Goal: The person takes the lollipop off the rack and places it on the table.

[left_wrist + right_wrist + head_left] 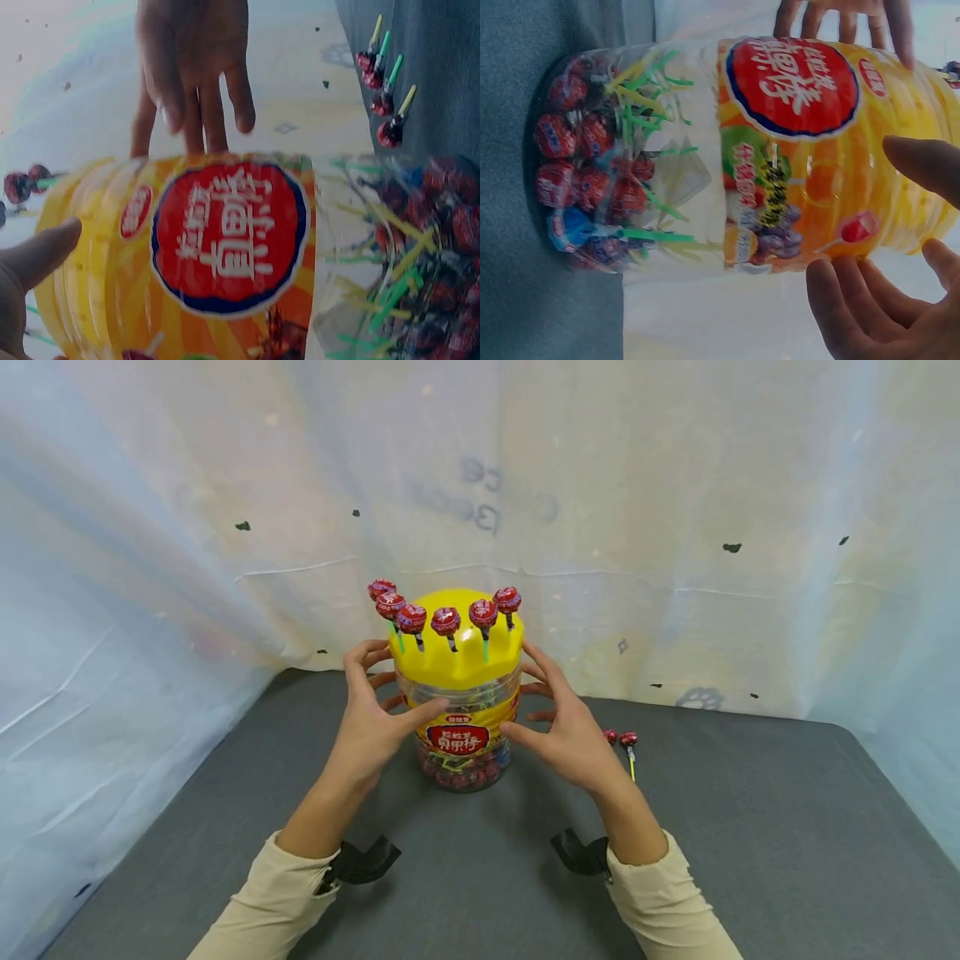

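A clear plastic jar (468, 697) with a yellow lid stands on the dark tabletop, with wrapped lollipops inside. Several red lollipops (446, 622) stick up from the lid in a curve. On the jar's left side my left hand (375, 718) is spread about it, thumb across the front and some fingertips hidden behind. My right hand (566, 727) flanks the other side with spread fingers. In the left wrist view its thumb (169, 112) shows a gap from the jar. In the right wrist view the right fingertips (826, 281) come close to the jar's edge; contact is unclear.
Several loose lollipops (390, 131) lie on the table to the right; in the head view my right forearm partly hides them. A pale, printed cloth (637, 527) hangs behind and beside the grey table (750, 827). Black straps (367, 864) circle both wrists.
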Motion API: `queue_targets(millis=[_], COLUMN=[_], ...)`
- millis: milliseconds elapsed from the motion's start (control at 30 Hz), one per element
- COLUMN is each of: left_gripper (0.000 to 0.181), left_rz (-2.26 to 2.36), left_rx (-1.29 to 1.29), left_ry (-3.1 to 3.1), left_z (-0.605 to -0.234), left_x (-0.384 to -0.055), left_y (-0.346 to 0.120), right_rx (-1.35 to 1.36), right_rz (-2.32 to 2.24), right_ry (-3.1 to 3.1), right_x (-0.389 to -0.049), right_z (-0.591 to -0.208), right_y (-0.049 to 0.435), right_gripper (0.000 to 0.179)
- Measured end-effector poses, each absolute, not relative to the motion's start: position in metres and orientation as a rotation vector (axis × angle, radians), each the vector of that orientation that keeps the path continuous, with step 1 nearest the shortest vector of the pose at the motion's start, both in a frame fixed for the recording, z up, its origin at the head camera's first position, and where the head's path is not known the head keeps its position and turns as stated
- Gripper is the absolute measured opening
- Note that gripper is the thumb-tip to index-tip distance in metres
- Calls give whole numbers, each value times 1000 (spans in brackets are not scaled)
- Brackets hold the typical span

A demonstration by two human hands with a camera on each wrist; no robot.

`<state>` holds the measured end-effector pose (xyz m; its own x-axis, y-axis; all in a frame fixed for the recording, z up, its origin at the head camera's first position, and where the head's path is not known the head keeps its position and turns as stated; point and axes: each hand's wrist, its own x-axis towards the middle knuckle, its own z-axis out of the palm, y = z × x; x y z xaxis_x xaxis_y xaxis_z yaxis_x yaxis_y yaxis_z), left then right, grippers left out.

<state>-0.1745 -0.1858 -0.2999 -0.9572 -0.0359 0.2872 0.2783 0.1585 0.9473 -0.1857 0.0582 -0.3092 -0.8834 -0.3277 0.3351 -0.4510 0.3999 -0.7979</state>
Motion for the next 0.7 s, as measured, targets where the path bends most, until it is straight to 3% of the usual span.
queue_targets(millis=[700], left_gripper=[97], left_rz=[-1870], left_rx=[-110], left_ry=[-2250], left_z=[-291], left_x=[-156], left_y=[-175], right_rx=[724], right_rz=[1537], right_ry=[-2533], right_x=[-196], right_z=[-315], right_y=[62], right_gripper=[95])
